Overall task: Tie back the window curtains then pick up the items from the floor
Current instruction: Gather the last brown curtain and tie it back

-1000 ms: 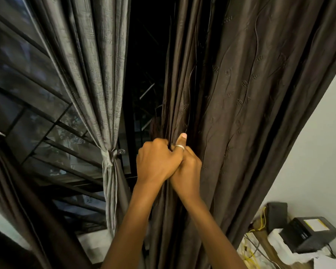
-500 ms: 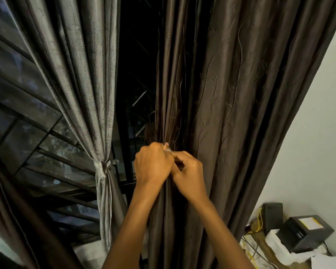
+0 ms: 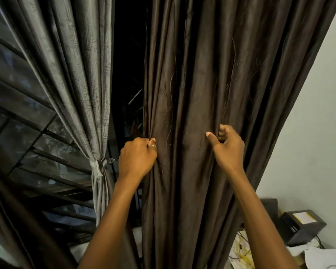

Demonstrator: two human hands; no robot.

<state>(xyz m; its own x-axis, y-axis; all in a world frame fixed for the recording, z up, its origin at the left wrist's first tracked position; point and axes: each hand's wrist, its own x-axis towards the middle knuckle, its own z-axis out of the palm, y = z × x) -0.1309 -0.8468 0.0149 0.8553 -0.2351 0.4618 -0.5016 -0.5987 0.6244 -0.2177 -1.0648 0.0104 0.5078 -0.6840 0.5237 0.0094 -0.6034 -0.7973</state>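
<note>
Beside dark window [image 3: 16, 98], left hand [image 3: 137, 158] grips brown curtain [image 3: 202, 74].

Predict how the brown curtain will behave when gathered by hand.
Probably floppy: the brown curtain hangs in soft folds and bunches where the left hand grips its edge. Its sheen suggests it may slide in a grip. Likely light, since a pinch by the right hand holds a fold.

At lower right, a table [image 3: 300, 258] shows only as a brown strip among white papers [image 3: 322, 258]. A black box [image 3: 301, 227] with a yellow label sits on it, with yellow cables [image 3: 242, 249] nearby.
</note>
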